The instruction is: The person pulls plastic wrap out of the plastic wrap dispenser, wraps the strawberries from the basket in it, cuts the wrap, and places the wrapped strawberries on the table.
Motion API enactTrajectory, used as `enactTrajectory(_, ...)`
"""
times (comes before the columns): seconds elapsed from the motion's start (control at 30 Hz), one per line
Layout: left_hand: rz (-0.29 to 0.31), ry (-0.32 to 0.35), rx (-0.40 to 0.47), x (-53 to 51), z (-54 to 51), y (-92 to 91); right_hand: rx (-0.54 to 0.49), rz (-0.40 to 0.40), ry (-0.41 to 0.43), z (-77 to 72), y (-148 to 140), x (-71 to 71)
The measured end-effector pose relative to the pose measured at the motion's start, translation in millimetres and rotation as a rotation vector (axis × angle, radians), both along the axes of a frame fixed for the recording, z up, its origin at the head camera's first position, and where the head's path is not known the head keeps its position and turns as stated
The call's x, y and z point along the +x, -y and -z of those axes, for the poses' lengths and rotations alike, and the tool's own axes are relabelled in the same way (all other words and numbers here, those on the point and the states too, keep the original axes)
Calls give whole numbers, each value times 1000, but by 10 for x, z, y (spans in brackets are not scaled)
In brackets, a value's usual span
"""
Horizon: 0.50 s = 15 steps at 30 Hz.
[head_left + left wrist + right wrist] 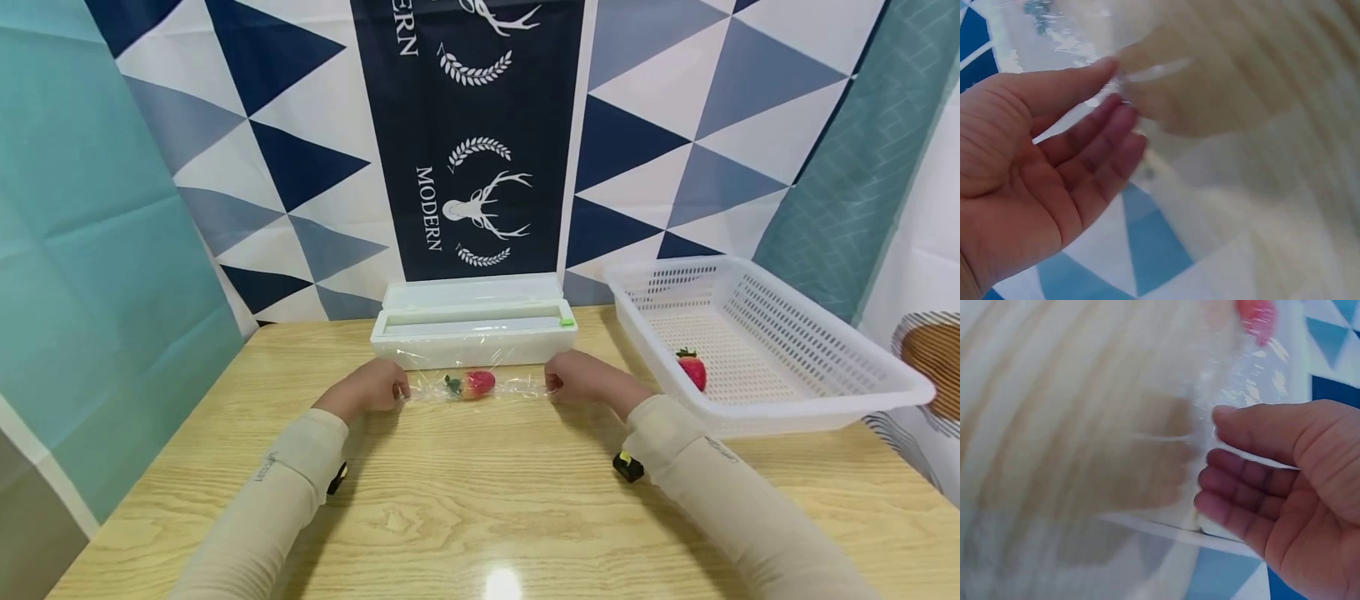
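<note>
Head view shows me left hand (372,385) and right hand (583,379) pinching film (519,387), probably to keep it taut at the strawberry (478,384) between them.

Wood-grain table (450,492), patterned backdrop (660,92).
We note navy, blue and white triangles (302,165) flanking a dark deer-motif panel (480,117); teal sheet (112,217) at left; bright glare (502,583) on the near tabletop.
</note>
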<state>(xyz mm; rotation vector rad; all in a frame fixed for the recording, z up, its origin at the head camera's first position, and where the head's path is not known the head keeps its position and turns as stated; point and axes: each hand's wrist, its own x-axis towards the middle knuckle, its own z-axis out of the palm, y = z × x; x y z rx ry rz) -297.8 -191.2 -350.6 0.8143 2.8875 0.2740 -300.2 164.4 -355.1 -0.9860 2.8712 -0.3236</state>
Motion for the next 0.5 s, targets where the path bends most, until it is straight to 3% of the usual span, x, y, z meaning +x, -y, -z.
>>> enactTrajectory(0.17, 77, -37, -59, 32, -203, -122, -78, 160, -78, -180, -190, 36)
enactTrajectory(0.33, 100, -118, 8, 21, -486, -382, -265, 396, -127, -357, -262, -9)
enactTrajectory(0.5, 150, -133, 106, -69, -674, -774, -449, 508, -85, -330, -270, -111)
